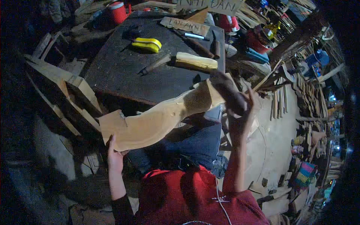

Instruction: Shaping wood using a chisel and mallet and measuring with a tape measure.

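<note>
A long, curved piece of pale wood [146, 127], with squarish ends, spans my lap at the table's edge. My left hand [115, 150] is closed on its left end. At its right end my right hand [243, 103] is raised, blurred, around a dark elongated object [225, 86] that I cannot make out; the object's shadow falls on the wood.
The dark table [120, 75] holds a yellow brush-like pad [146, 44], a marker [195, 36], a handled tool [157, 63], a wooden block [195, 60] and lettered boards [178, 24]. Planks [75, 86] stand left; red containers [117, 13], stacked sticks and a woven bag [305, 174] surround me.
</note>
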The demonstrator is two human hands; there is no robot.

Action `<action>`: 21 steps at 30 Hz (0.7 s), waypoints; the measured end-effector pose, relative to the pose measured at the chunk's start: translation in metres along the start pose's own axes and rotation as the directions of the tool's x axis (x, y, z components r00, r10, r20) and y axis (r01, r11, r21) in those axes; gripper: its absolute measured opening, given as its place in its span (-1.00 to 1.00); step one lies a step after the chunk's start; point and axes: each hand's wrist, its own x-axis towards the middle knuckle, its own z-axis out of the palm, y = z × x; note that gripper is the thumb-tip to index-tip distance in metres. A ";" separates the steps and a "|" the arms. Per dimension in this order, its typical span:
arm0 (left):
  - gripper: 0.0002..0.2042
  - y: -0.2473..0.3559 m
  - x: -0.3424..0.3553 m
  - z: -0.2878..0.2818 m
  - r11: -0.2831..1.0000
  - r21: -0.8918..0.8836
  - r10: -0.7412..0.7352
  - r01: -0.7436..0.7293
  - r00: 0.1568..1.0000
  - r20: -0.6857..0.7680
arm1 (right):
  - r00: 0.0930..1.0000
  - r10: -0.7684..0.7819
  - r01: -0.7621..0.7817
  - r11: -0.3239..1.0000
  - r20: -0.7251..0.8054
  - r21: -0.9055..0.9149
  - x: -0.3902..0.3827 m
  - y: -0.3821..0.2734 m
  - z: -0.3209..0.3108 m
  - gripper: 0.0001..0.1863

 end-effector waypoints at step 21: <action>-0.34 0.014 0.017 -0.009 0.927 -0.354 0.067 -0.125 0.983 -0.172 | 0.988 -0.004 0.011 0.999 0.155 -0.043 -0.054 0.011 0.046 -0.08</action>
